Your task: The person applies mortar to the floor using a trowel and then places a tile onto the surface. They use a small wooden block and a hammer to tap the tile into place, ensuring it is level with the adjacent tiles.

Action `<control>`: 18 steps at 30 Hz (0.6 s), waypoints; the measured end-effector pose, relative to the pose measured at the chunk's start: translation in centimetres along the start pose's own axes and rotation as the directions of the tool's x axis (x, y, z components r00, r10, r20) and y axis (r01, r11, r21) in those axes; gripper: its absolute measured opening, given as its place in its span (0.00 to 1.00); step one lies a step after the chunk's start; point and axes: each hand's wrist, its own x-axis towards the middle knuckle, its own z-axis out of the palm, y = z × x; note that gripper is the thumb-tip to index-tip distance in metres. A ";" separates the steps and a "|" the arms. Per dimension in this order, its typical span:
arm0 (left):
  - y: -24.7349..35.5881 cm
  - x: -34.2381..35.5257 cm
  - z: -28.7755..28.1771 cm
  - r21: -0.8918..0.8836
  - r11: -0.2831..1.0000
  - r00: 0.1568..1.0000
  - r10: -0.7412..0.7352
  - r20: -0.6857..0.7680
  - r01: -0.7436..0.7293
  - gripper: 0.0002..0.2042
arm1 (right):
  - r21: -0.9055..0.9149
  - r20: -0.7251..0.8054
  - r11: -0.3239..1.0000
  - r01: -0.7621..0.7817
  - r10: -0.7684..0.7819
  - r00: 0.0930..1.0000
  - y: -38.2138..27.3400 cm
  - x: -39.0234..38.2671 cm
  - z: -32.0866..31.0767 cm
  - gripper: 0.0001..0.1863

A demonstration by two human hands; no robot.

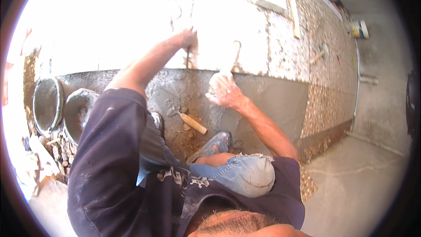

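My left hand reaches forward over the bright far surface, its fingers closed, with a thin dark rod standing below them at the edge of the wet grey mortar. Motion and glare blur the fingertips. My right hand, smeared with whitish mortar, is closed over the far edge of the mortar strip. A pale stick-like thing extends beyond it, partly lost in glare. Between my feet lies a trowel with a wooden handle, its blade in the mortar.
Two mortar-caked buckets stand at the left, beside rubble. My sandalled foot rests by the mortar. Pebbled paving lies to the right, with a wooden strip on it. A white tub is on the concrete floor at far right.
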 end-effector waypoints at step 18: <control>3.4 -3.0 -2.9 0.131 0.951 0.955 -0.264 -0.139 0.282 0.24 | -0.265 0.237 0.959 -0.101 0.166 0.957 11.1 11.5 4.9 0.35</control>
